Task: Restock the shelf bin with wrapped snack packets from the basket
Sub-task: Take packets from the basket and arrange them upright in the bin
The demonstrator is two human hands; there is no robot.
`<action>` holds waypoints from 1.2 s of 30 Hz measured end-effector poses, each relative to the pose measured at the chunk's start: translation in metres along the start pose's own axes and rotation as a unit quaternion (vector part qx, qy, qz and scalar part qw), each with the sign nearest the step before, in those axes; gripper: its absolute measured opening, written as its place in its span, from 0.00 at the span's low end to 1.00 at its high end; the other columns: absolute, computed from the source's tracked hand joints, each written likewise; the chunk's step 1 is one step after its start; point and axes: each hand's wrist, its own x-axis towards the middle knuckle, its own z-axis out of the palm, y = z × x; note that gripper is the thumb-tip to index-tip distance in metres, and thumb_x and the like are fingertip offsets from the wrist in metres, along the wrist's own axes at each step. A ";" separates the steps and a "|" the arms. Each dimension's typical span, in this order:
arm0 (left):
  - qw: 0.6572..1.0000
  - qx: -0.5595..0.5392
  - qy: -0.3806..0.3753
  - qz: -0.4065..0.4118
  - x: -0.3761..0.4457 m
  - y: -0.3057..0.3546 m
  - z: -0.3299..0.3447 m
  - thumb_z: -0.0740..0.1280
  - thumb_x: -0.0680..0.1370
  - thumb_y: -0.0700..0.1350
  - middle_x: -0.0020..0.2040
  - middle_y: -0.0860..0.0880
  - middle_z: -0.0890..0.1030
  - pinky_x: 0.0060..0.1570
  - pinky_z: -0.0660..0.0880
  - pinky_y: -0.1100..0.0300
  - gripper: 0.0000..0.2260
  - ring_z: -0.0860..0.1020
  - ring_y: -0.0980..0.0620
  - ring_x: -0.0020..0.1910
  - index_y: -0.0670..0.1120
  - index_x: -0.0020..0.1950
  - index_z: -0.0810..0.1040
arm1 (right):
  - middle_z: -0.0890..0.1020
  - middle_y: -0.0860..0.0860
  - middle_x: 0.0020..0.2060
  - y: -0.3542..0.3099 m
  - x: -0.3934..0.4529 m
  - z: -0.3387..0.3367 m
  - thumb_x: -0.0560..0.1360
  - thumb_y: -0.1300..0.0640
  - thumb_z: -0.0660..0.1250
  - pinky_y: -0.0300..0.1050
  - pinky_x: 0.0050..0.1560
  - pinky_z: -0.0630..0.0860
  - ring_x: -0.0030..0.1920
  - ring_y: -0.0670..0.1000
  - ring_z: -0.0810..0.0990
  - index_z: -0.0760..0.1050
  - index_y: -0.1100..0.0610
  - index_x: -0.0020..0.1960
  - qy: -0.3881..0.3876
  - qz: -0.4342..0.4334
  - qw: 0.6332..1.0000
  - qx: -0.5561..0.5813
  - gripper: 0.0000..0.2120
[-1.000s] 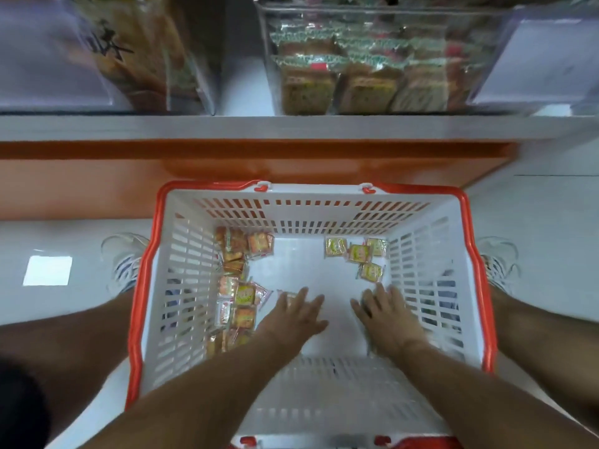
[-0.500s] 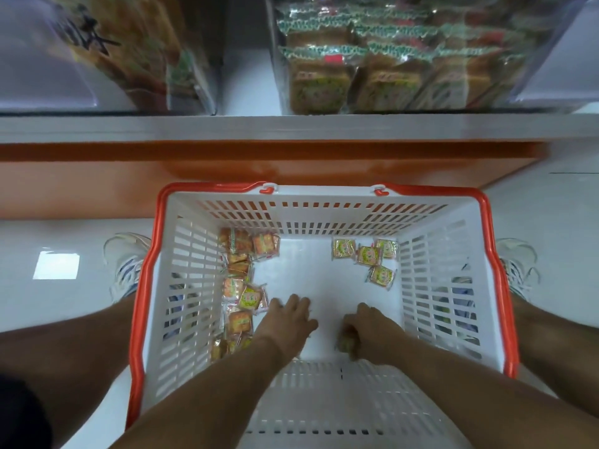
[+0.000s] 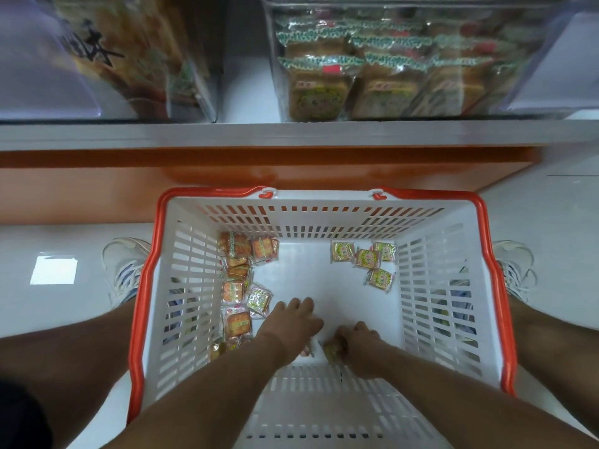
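Reaching into the white basket (image 3: 327,413) with both hands, we are gathering packets from its floor, and every place below is given relative to that basket.

Along the basket's left wall, the orange-wrapped packets (image 3: 234,288) are lying in a loose overlapping column. Because they are lying on one another, a careless sweep near them is likely to drag several at once and scatter them.

Right of that column, our left hand (image 3: 293,322) is resting knuckles-up on the basket floor with its fingers curled under. A scrap of wrapper is showing below the wrist, so we judge it to be closing on a packet, but we cannot tell for certain.

Further right, near the basket's near wall, our right hand (image 3: 358,346) is clenching round a yellow packet (image 3: 331,351), of which only an edge is peeking out. We are judging this hold as shallow: the slick film could slide free during the lift, dropping the packet back or onto the floor outside.

In the basket's far right corner, four pale yellow packets (image 3: 366,259) are waiting untouched.

Beyond the basket's far rim, on the shelf above, the clear shelf bin (image 3: 278,85) is holding stacked packets. Its front wall is standing tall, so a low lift could clip it and spill the handful.
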 end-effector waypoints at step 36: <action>0.573 -0.796 0.158 0.112 -0.224 0.026 -0.326 0.85 0.63 0.51 0.53 0.42 0.85 0.44 0.76 0.56 0.23 0.83 0.49 0.40 0.48 0.56 0.87 | 0.87 0.55 0.47 -0.124 -0.347 -0.247 0.78 0.53 0.69 0.44 0.34 0.79 0.45 0.53 0.86 0.83 0.49 0.52 0.253 -0.335 0.742 0.522 0.05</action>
